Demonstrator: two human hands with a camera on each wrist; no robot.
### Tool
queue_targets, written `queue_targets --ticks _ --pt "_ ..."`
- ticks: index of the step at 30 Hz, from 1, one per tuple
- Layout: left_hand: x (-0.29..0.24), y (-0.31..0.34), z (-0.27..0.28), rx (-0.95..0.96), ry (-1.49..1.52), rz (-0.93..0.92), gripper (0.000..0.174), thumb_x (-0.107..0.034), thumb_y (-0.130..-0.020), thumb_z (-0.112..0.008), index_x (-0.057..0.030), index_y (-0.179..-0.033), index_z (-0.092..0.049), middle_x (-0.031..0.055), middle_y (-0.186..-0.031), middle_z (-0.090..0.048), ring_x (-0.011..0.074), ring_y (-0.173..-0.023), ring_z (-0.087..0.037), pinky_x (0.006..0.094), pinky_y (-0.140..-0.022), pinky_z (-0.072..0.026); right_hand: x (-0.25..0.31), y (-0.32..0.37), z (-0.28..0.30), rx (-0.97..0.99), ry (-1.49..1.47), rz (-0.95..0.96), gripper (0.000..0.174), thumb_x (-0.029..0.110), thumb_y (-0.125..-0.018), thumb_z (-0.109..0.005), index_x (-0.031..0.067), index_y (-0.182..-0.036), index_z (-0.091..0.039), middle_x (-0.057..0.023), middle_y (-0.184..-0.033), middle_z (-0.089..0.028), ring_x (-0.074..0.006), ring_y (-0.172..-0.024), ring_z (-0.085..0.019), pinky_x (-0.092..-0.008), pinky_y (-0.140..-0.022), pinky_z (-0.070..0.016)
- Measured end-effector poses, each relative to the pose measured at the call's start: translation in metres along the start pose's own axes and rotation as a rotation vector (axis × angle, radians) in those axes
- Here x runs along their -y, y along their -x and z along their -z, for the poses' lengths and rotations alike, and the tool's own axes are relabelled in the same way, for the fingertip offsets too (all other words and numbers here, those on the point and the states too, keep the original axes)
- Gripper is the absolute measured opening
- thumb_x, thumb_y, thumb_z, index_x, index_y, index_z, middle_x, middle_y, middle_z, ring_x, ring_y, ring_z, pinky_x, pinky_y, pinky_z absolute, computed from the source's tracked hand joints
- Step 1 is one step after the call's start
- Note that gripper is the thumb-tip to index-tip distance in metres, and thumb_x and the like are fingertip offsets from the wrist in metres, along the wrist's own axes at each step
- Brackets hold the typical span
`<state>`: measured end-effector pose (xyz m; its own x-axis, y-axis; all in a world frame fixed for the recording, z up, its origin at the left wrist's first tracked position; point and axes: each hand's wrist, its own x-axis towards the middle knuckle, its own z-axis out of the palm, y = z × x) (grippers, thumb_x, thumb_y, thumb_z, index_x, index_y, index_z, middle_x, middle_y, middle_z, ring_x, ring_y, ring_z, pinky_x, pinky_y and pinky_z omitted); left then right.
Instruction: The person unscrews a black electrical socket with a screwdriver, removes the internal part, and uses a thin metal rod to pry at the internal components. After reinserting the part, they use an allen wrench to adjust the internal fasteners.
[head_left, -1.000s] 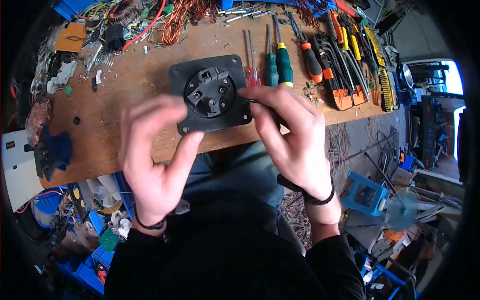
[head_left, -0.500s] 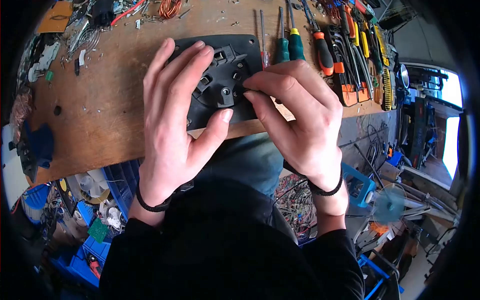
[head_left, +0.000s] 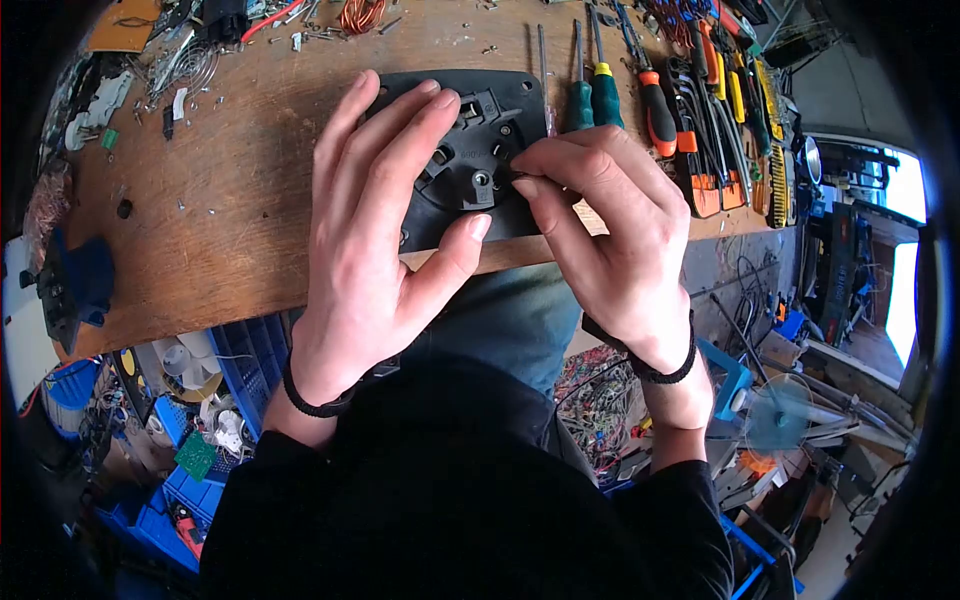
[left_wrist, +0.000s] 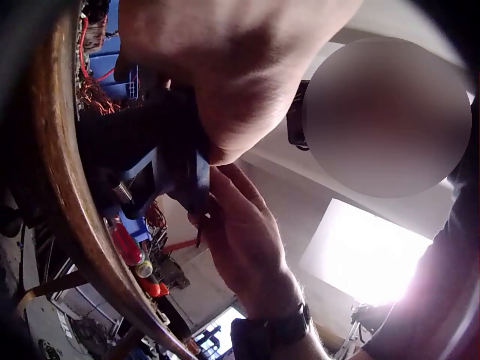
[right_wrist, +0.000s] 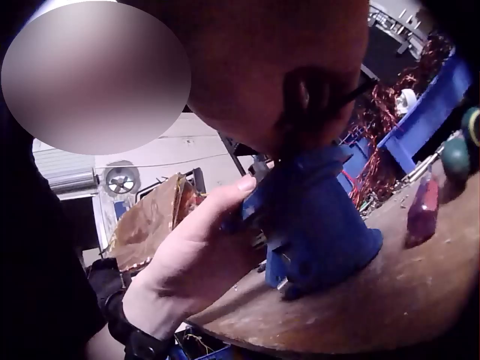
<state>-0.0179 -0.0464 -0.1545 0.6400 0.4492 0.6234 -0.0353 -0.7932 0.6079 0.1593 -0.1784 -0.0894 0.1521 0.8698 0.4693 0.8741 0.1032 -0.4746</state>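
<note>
Socket plate [head_left: 515,92] sits flat at the near edge of the wooden workbench [head_left: 220,210]. Left hand [head_left: 375,230] lies across it with straight fingers, thumb at its near edge. Right hand [head_left: 600,230] has curled fingers pinching a thin dark tool [left_wrist: 199,234] at its round centre.

Head looks down; both close wrist views share the plate [head_left: 478,150].
</note>
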Motion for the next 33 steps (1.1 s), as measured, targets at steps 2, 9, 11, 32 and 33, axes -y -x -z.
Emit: queue_targets --ticks 2,9,11,32,33 --pt "0.000 -0.001 0.000 0.000 -0.003 -0.005 0.069 -0.020 -0.094 -0.079 -0.0019 -0.157 -0.056 0.0220 -0.155 -0.060 0.0510 -0.152 -0.045 0.0619 -0.127 -0.0342 0.000 -0.001 0.000 0.006 0.012 -0.011 0.019 0.003 -0.088 -0.083 0.0042 -0.106 -0.075 -0.0096 -0.097 -0.072 -0.0298 -0.086 -0.072 -0.0400 -0.075 -0.0588" --pt "0.000 -0.001 0.000 0.001 -0.013 -0.003 0.068 -0.021 -0.095 -0.078 -0.0021 -0.157 -0.056 0.0218 -0.156 -0.059 0.0504 -0.152 -0.044 0.0611 -0.127 -0.0344 0.000 -0.019 0.015 0.100 0.160 0.233 0.025 0.002 -0.082 -0.084 0.0039 -0.105 -0.076 -0.0090 -0.096 -0.070 -0.0283 -0.081 -0.070 -0.0373 -0.070 -0.0575" --pt "-0.001 0.001 0.001 0.002 -0.015 0.006 0.067 -0.022 -0.096 -0.077 -0.0022 -0.157 -0.057 0.0219 -0.156 -0.059 0.0503 -0.152 -0.044 0.0608 -0.127 -0.0345 0.004 -0.021 0.019 0.150 0.186 0.238 0.026 -0.003 -0.081 -0.085 0.0023 -0.105 -0.076 -0.0109 -0.096 -0.072 -0.0297 -0.081 -0.072 -0.0380 -0.070 -0.0574" --pt "0.000 -0.023 0.023 0.130 0.118 0.042 0.066 -0.005 -0.083 -0.085 -0.0033 -0.145 -0.064 0.0178 -0.157 -0.062 0.0421 -0.156 -0.046 0.0533 -0.127 -0.0385 -0.012 -0.029 0.028 0.308 0.287 0.469 0.026 0.014 -0.084 -0.072 0.0075 -0.109 -0.070 -0.0055 -0.086 -0.062 -0.0258 -0.074 -0.069 -0.0386 -0.062 -0.0562" --pt "0.000 -0.022 0.023 0.133 0.113 0.040 0.066 -0.005 -0.083 -0.085 -0.0033 -0.145 -0.064 0.0178 -0.157 -0.062 0.0421 -0.156 -0.046 0.0533 -0.127 -0.0385 -0.007 -0.027 0.026 0.307 0.262 0.486 0.025 0.014 -0.084 -0.073 0.0073 -0.108 -0.070 -0.0061 -0.086 -0.063 -0.0262 -0.073 -0.069 -0.0390 -0.061 -0.0559"
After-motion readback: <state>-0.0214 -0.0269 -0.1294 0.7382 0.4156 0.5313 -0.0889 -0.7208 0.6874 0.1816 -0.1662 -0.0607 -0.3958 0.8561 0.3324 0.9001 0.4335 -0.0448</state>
